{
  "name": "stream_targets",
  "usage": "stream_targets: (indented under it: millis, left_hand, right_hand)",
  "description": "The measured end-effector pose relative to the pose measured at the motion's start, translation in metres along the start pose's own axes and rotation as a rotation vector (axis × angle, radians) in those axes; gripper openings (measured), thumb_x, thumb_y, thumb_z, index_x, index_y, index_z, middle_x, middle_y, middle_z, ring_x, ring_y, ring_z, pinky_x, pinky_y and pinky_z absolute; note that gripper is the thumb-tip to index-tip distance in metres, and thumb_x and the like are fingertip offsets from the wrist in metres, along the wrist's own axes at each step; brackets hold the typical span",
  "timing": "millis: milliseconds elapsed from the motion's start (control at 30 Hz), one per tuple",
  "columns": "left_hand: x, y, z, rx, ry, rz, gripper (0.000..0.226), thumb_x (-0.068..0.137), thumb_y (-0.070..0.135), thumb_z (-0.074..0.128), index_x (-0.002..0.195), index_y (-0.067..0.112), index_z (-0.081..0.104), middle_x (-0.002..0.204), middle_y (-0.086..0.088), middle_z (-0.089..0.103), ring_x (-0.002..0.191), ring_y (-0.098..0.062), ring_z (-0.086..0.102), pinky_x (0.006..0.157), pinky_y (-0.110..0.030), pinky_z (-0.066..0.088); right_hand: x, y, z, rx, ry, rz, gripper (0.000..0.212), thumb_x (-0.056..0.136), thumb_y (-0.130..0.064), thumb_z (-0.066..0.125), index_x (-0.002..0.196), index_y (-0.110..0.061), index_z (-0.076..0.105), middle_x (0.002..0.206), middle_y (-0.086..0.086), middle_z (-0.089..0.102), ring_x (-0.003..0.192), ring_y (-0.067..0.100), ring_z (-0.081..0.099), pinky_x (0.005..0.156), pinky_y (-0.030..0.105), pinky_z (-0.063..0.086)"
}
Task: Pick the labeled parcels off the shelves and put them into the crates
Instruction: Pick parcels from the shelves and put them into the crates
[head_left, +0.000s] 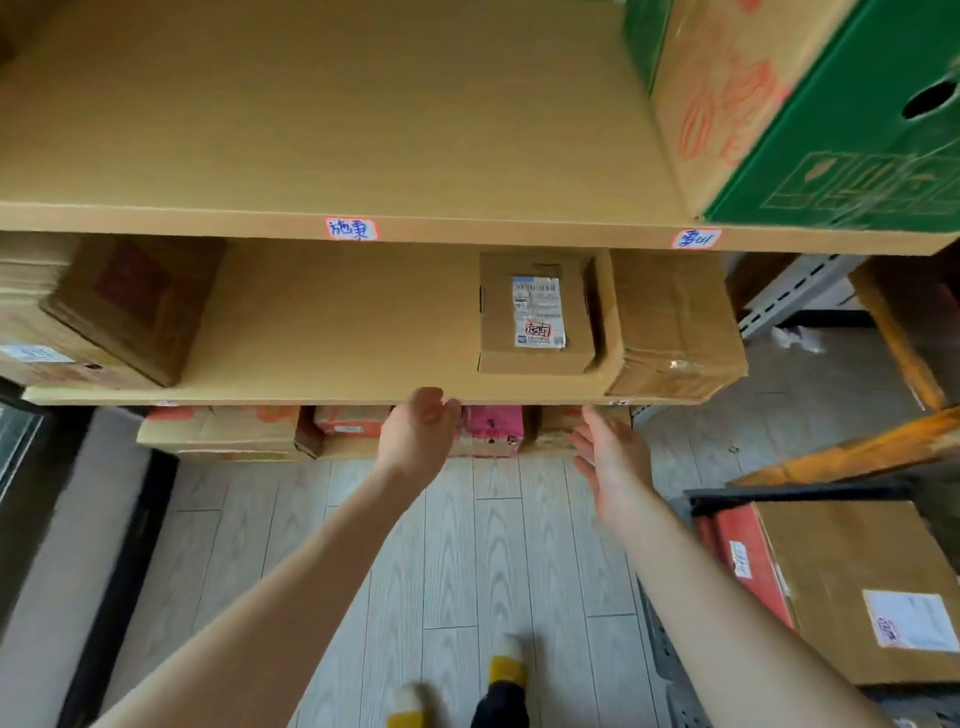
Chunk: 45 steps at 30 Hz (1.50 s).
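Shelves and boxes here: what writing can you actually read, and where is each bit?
"施秉", handwritten in blue: tag on the upper shelf edge.
"雷山", probably, blurred: second tag further right on that edge.
Shipping label on the small box: print and handwritten mark too small to read.
Label on the lower-right box: blurred.
Green carton: unreadable print.

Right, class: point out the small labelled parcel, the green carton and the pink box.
small labelled parcel (537, 312), head view, on its white label.
green carton (862, 124), head view, on its green side.
pink box (496, 422), head view, on its front.
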<state>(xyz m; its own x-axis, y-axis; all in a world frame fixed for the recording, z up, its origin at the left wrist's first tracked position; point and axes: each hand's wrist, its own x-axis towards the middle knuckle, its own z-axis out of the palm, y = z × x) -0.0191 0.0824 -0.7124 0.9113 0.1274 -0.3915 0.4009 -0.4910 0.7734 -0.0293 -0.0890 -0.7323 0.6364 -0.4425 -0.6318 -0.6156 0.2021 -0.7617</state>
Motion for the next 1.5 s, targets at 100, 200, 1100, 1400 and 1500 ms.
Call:
stream_targets:
  millis: [100, 200, 1100, 1400, 1500]
  left_hand:
    - [0.032, 0.003, 0.019, 0.015, 0.004, 0.001, 0.041, 0.096, 0.02, 0.045, 0.134, 0.003, 0.046, 0.118, -0.014, 0.063, 0.111, -0.027, 0.056, 0.09, -0.028, 0.042]
    - [0.07, 0.001, 0.04, 0.023, 0.012, -0.045, 0.043, 0.096, 0.024, 0.045, 0.135, 0.004, 0.044, 0.124, -0.015, 0.061, 0.112, -0.028, 0.056, 0.092, -0.031, 0.044]
    - [0.104, -0.067, 0.044, -0.334, 0.264, -0.066, 0.03, 0.085, -0.004, 0.05, 0.102, 0.012, 0.068, 0.084, -0.004, 0.063, 0.069, 0.002, 0.053, 0.063, -0.012, 0.04]
    - [0.062, -0.066, 0.008, -0.5, 0.201, -0.163, 0.017, 0.089, 0.022, 0.059, 0.102, 0.013, 0.051, 0.083, 0.008, 0.057, 0.075, -0.004, 0.053, 0.075, -0.024, 0.046]
    - [0.045, -0.064, 0.005, -0.408, 0.162, -0.172, 0.042, 0.084, 0.034, 0.066, 0.111, 0.006, 0.051, 0.096, -0.002, 0.061, 0.087, -0.014, 0.058, 0.089, -0.037, 0.049]
  right_hand:
    - [0.038, -0.011, 0.008, -0.126, 0.04, -0.103, 0.024, 0.092, -0.027, 0.053, 0.095, -0.004, 0.061, 0.112, 0.014, 0.062, 0.106, 0.027, 0.058, 0.094, 0.038, 0.045]
    - [0.079, -0.023, 0.021, -0.259, 0.036, -0.211, 0.032, 0.095, -0.024, 0.048, 0.121, -0.007, 0.054, 0.126, 0.007, 0.054, 0.103, 0.017, 0.049, 0.082, 0.026, 0.036]
    - [0.113, 0.02, 0.058, -0.166, 0.044, -0.211, 0.03, 0.087, -0.008, 0.061, 0.117, -0.005, 0.061, 0.086, -0.002, 0.061, 0.083, 0.012, 0.055, 0.085, 0.029, 0.047]
    - [0.048, 0.027, 0.053, -0.053, 0.017, -0.144, 0.032, 0.087, -0.01, 0.062, 0.119, -0.006, 0.061, 0.106, 0.005, 0.058, 0.093, 0.013, 0.053, 0.089, 0.029, 0.045]
    - [0.022, 0.032, 0.033, -0.028, 0.009, -0.109, 0.031, 0.087, -0.009, 0.061, 0.118, -0.008, 0.06, 0.101, 0.0, 0.061, 0.092, 0.012, 0.054, 0.092, 0.031, 0.046]
